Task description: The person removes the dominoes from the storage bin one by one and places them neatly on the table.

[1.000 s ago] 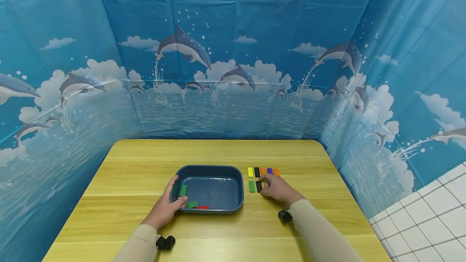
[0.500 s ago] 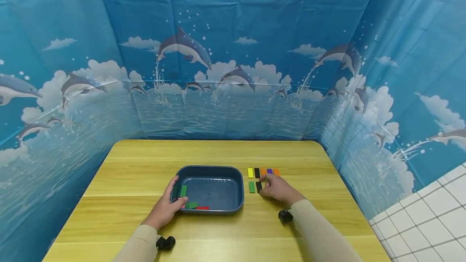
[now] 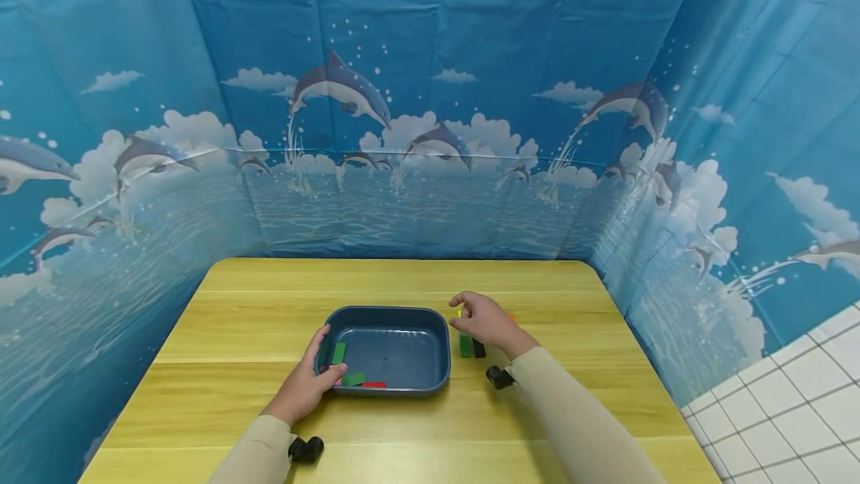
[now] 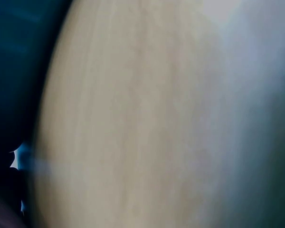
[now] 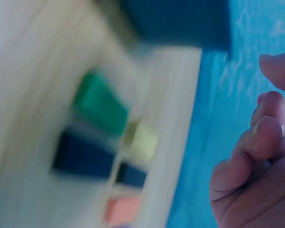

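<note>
A dark blue plastic tub [image 3: 449, 353] stands on the table, and my left hand [image 3: 302, 387] holds it at its near left corner, thumb over the rim. Inside lie small flat domino-like blocks: a green block [image 3: 339, 352], another green one beside the near wall, and a red block [image 3: 374, 385]. My right hand [image 3: 489, 322] hovers just right of the tub, thumb and index finger spread, nothing between them. Below it are a green block [image 5: 99, 104] and a black block [image 3: 479, 348]. The left wrist view is blurred and shows mostly tabletop.
Behind the green and black blocks, a yellow block [image 5: 143, 142], a second black block [image 5: 130, 175] and an orange block [image 5: 123, 210] form a row, mostly hidden by my right hand in the head view. A dolphin-print curtain [image 3: 416, 208] hangs behind the wooden table [image 3: 403, 282].
My right hand has left the near black block, rising and moving left and away over the blocks, its thumb and index finger spread. The left hand and the tub have stayed put.
</note>
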Demonstrator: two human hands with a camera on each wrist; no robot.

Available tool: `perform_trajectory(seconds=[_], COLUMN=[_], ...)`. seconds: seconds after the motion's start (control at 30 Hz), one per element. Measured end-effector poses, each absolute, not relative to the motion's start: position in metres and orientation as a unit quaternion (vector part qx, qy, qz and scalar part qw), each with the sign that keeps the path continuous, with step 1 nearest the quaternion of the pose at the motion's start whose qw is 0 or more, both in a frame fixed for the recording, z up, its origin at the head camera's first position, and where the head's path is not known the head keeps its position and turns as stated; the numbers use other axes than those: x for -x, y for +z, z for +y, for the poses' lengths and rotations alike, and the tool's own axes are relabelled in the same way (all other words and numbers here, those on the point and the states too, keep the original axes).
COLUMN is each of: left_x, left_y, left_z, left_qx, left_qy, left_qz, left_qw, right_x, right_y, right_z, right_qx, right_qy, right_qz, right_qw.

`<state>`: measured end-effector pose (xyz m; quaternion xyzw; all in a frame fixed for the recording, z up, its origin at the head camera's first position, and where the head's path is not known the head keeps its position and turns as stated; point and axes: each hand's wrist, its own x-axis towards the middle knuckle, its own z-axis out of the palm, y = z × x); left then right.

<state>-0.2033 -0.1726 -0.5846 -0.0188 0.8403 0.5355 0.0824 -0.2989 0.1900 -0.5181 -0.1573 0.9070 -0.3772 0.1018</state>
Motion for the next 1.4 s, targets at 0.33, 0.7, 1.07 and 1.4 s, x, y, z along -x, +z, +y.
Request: perform_trajectory(seconds=[0.33,0.7,1.07,1.4], left_x=[0.203,0.203,0.203,0.202], left_y=[-0.585,-0.582,-0.582,-0.582], left_z=[-0.173,-0.173,-0.174,-0.174], left_qx=[0.019,0.019,0.019,0.016], left_qy=[0.542,0.554,0.551,0.552], left_qz=[0.836,0.827,0.829,0.829], left_qw=[0.083,0.089,0.09,0.09], right_x=[0.303,0.304,0.303,0.303], right_y=[-0.498,-0.494,-0.503,-0.51], right_z=[0.133,0.086,0.057,0.037], right_qx=[0.213,0.256,0.295,0.294], right_qy=[-0.356,-0.321,-0.306,-0.276], right_qz=[0.902,0.9,0.89,0.896], right_qw=[0.12,0.146,0.164,0.188])
